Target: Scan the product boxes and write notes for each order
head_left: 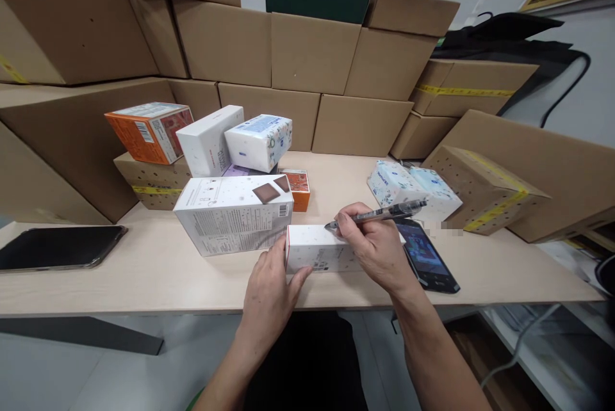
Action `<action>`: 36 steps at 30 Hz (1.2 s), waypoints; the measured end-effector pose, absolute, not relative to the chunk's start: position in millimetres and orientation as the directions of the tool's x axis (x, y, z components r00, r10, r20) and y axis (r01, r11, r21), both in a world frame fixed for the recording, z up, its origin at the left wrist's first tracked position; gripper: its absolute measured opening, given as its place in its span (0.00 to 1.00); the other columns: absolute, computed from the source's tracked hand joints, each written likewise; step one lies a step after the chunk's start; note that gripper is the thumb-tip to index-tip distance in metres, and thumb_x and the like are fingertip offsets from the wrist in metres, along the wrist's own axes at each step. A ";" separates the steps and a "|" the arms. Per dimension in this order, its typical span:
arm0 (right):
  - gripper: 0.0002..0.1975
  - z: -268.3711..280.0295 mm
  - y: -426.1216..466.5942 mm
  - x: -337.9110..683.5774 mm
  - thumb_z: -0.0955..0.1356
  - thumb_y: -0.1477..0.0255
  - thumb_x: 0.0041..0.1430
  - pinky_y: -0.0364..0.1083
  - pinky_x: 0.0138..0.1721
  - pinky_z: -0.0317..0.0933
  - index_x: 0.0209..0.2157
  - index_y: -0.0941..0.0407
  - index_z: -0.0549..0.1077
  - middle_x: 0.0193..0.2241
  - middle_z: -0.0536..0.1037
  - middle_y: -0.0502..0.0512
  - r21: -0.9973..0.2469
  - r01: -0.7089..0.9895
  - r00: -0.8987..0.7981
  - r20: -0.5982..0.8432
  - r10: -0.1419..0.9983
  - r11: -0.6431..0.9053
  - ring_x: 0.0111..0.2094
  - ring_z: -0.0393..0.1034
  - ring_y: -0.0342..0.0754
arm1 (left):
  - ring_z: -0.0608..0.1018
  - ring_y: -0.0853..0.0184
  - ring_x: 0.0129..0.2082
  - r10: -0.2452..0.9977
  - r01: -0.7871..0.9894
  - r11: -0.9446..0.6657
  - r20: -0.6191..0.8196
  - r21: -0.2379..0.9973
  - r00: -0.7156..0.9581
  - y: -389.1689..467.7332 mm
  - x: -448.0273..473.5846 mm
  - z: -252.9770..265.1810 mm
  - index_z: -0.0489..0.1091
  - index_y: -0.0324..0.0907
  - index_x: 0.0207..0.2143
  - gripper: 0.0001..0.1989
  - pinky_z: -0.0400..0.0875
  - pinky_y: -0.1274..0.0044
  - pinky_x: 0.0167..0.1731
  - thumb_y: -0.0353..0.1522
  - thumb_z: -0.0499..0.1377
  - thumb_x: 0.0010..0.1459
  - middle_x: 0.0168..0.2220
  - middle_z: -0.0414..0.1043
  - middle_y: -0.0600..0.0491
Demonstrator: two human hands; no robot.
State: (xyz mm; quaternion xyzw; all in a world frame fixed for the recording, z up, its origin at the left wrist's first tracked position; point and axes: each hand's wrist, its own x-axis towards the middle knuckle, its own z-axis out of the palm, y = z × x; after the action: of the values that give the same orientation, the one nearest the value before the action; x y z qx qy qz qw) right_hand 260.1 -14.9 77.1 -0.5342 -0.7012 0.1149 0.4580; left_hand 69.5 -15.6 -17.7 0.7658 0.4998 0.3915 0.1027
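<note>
In my right hand (372,248) is a pen (394,211), pinched between the fingers, its tip at the top face of a small white box (307,251). The box lies lengthwise near the table's front edge, with printing on the side toward me. My left hand (271,289) grips its left end, thumb along the front and fingers behind. Part of the box is hidden behind my right hand. Just behind my left hand stands a larger white box (235,216) with brown squares printed on its top. A handheld device with a lit screen (427,254) lies right of my right hand.
A black phone (62,248) lies at the left of the table (144,276). Tissue packs (262,139), another white box (211,136) and an orange box (148,132) are stacked behind. More tissue packs (396,184) sit at right. Cardboard cartons (312,56) wall the back.
</note>
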 end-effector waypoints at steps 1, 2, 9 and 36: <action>0.16 76.6 -14.7 260.4 0.62 0.65 0.67 0.43 0.34 0.59 0.27 0.55 0.71 0.26 0.75 0.49 -0.655 0.637 -0.013 0.518 0.855 0.406 0.29 0.69 0.42 | 0.78 0.55 0.48 0.846 0.687 -0.479 0.496 0.547 0.195 -15.6 69.5 -17.7 0.55 0.44 0.63 0.33 0.74 0.66 0.46 0.34 0.64 0.59 0.48 0.75 0.45; 0.16 75.9 -14.7 260.4 0.62 0.65 0.67 0.43 0.33 0.59 0.27 0.55 0.71 0.26 0.74 0.49 -0.667 0.623 -0.007 0.517 0.856 0.408 0.28 0.69 0.42 | 0.78 0.55 0.48 0.848 0.690 -0.476 0.492 0.545 0.196 -15.6 69.5 -17.6 0.55 0.44 0.63 0.33 0.74 0.66 0.46 0.34 0.64 0.59 0.49 0.75 0.45; 0.13 71.2 -33.1 271.4 0.65 0.61 0.65 0.42 0.25 0.60 0.31 0.55 0.69 0.32 0.77 0.51 -0.865 0.174 0.419 0.497 0.760 0.470 0.24 0.68 0.41 | 0.79 0.54 0.48 0.859 0.700 -0.454 0.480 0.551 0.179 -15.6 69.6 -16.8 0.57 0.43 0.61 0.31 0.75 0.65 0.45 0.34 0.64 0.59 0.49 0.75 0.45; 0.45 -4.1 -81.6 365.4 0.61 0.42 0.56 0.65 0.47 0.59 0.65 0.59 0.60 0.57 0.65 0.78 -0.173 0.790 0.604 0.386 0.697 -0.589 0.54 0.62 0.75 | 0.73 0.67 0.30 0.806 0.673 -0.435 0.591 0.598 -0.004 -22.5 69.6 -18.7 0.59 0.44 0.38 0.15 0.70 0.75 0.29 0.39 0.63 0.59 0.35 0.64 0.54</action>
State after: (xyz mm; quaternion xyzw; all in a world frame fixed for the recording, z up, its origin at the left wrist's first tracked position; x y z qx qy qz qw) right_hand 365.4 -81.6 -4.1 -0.8803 -0.4222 -0.1398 0.1651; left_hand 69.6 -22.5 -18.7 0.7022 0.5267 0.4738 0.0704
